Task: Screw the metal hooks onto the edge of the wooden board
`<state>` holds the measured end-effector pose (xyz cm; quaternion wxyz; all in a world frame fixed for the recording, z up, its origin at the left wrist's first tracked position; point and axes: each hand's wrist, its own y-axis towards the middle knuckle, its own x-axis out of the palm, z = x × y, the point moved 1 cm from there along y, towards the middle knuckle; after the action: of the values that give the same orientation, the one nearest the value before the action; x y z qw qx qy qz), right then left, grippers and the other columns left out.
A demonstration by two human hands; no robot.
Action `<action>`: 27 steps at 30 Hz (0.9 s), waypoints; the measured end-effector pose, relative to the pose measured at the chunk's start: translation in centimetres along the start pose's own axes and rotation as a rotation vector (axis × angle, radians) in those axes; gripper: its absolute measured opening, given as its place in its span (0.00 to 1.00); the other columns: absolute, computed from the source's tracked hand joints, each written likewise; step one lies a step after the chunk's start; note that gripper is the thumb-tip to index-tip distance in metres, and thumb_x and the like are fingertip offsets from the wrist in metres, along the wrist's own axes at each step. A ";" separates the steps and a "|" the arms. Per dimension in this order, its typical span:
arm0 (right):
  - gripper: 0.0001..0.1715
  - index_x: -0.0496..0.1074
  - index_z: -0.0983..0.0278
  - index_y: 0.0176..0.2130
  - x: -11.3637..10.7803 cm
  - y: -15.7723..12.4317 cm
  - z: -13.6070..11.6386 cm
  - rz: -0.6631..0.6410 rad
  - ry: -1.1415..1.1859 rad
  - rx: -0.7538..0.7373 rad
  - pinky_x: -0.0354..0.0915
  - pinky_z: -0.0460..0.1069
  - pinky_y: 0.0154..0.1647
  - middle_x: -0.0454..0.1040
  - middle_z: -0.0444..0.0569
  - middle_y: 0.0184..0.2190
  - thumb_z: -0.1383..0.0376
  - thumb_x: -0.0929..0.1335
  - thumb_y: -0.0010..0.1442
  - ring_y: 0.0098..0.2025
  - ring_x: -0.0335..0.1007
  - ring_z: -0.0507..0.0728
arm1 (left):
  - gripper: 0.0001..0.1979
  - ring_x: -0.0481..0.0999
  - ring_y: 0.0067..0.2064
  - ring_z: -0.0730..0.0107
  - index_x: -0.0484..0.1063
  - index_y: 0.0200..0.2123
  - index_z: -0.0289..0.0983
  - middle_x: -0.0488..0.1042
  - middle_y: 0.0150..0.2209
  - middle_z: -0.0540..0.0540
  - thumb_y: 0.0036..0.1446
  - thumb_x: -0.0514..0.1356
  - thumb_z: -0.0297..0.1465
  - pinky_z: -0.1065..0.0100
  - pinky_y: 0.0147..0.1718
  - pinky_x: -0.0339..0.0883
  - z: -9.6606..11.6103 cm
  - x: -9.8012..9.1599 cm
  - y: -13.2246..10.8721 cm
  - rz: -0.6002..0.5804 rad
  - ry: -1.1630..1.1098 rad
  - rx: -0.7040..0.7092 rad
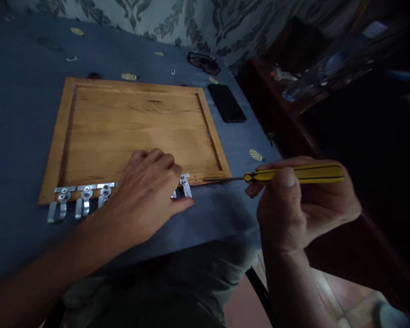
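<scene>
Right hand (302, 205) is clasping ridged yellow-black screwdriver (314, 174). Left hand (152, 189), half-curled, hold unclear, is covering some bent metal hooks (86, 195) edging a grained, frame-rimmed wooden panel (140, 132) lying on blue cloth (20, 127).

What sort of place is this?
Probably a room in a home: a blue tablecloth with yellow printed motifs, a smartphone lying on it, and a leaf-patterned curtain or wallpaper behind.

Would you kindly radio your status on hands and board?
Right hand: grip closed on yellow screwdriver. Left hand: over near edge of wooden board, covering part of hook row. Phone apart from both hands.
</scene>
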<state>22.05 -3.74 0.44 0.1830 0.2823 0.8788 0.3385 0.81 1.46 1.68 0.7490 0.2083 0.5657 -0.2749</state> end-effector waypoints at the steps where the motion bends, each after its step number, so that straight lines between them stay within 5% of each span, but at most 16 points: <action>1: 0.10 0.78 0.62 0.34 0.0 -0.1 0.0 -0.001 -0.001 0.009 0.64 0.49 0.17 0.79 0.42 0.28 0.59 0.78 0.61 0.18 0.72 0.51 | 0.17 0.77 0.51 0.48 0.82 0.38 0.36 0.79 0.40 0.42 0.60 0.72 0.45 0.49 0.53 0.70 0.0 0.0 0.0 -0.009 0.001 -0.005; 15: 0.11 0.79 0.59 0.35 1.2 -0.2 -1.2 -0.032 0.031 0.049 0.65 0.51 0.19 0.80 0.44 0.30 0.56 0.77 0.63 0.20 0.71 0.52 | 0.18 0.76 0.55 0.46 0.81 0.46 0.38 0.79 0.44 0.42 0.62 0.71 0.45 0.47 0.56 0.69 0.2 0.0 0.0 -0.050 -0.026 -0.026; 27: 0.07 0.79 0.59 0.37 2.5 -0.3 -1.2 -0.108 0.063 0.002 0.64 0.51 0.21 0.75 0.40 0.25 0.59 0.76 0.65 0.22 0.72 0.52 | 0.12 0.75 0.53 0.47 0.82 0.41 0.40 0.77 0.42 0.44 0.62 0.71 0.42 0.49 0.52 0.68 -0.1 0.2 0.1 -0.026 -0.077 -0.041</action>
<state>19.36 -2.98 0.73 0.1729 0.2239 0.8984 0.3359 0.79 1.55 1.46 0.7705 0.1750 0.5448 -0.2808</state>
